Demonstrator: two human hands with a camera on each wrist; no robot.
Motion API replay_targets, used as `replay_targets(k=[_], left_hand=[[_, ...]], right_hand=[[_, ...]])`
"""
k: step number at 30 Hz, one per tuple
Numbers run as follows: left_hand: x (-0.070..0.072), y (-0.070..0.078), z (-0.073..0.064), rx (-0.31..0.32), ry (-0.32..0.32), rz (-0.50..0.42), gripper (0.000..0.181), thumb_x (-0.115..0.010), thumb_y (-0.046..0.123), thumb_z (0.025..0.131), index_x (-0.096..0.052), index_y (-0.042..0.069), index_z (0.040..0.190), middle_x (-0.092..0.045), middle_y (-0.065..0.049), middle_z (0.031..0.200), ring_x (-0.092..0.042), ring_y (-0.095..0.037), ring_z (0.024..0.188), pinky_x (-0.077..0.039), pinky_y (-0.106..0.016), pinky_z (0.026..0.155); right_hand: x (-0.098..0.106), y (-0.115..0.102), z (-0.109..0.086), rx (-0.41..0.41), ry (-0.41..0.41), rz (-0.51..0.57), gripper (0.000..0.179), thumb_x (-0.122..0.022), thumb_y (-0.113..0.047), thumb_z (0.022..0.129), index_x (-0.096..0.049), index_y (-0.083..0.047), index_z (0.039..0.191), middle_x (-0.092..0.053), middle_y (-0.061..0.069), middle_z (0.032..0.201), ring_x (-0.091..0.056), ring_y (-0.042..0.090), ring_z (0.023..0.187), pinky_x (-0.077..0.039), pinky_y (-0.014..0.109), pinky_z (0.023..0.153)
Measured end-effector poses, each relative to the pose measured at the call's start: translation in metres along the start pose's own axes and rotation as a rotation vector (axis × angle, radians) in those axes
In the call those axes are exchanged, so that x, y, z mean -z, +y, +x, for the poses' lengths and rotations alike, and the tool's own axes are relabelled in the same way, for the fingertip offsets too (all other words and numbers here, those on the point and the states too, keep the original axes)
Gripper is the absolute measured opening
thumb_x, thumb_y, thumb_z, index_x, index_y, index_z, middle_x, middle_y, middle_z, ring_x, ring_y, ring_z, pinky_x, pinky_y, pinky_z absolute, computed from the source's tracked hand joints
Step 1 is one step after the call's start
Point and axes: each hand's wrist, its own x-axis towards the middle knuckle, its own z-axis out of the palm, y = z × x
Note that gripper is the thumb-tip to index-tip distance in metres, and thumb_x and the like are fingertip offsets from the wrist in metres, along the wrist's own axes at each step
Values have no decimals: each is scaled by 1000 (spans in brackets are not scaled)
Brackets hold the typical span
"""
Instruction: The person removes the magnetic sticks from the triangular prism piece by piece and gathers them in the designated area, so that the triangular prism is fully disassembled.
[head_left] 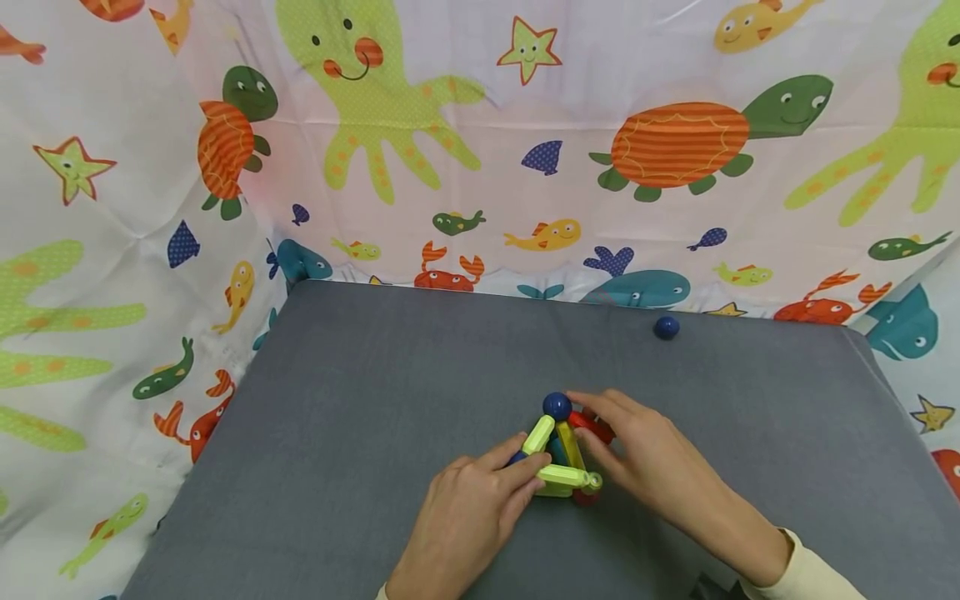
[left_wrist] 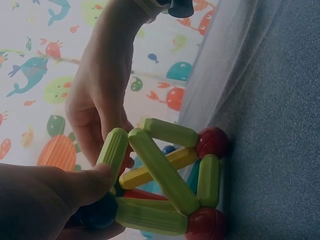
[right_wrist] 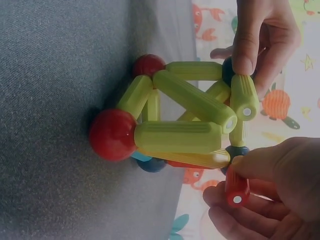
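A magnetic frame of green rods, a yellow rod, red balls and blue balls stands on the grey cloth. My left hand grips its near-left upper corner. In the left wrist view the thumb lies against a blue ball and the end of a green rod. On the right, my right hand pinches a red rod beside the top blue ball. The rod's free end points outward. Fingers hide part of the far corners.
A loose blue ball lies at the back right of the grey cloth. Behind and to the left hangs a white curtain printed with sea animals. A small dark object shows beside the right sleeve.
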Motion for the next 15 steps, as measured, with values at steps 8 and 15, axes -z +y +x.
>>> replay_targets(k=[8, 15], left_hand=[[-1, -1, 0, -11, 9, 4, 30, -73, 37, 102, -77, 31, 130, -72, -3, 136, -75, -13, 85, -62, -35, 74], [-1, -1, -1, -12, 2, -4, 30, -74, 37, 101, -77, 30, 130, -72, -2, 135, -75, -12, 85, -62, -34, 73]], right_hand=[[0, 4, 2, 36, 30, -67, 37, -86, -11, 91, -76, -9, 127, -70, -4, 110, -66, 4, 84, -62, 27, 73], [-2, 8, 1, 49, 45, -66, 37, -86, -9, 90, -76, -11, 126, -69, -5, 110, -67, 5, 87, -62, 29, 74]])
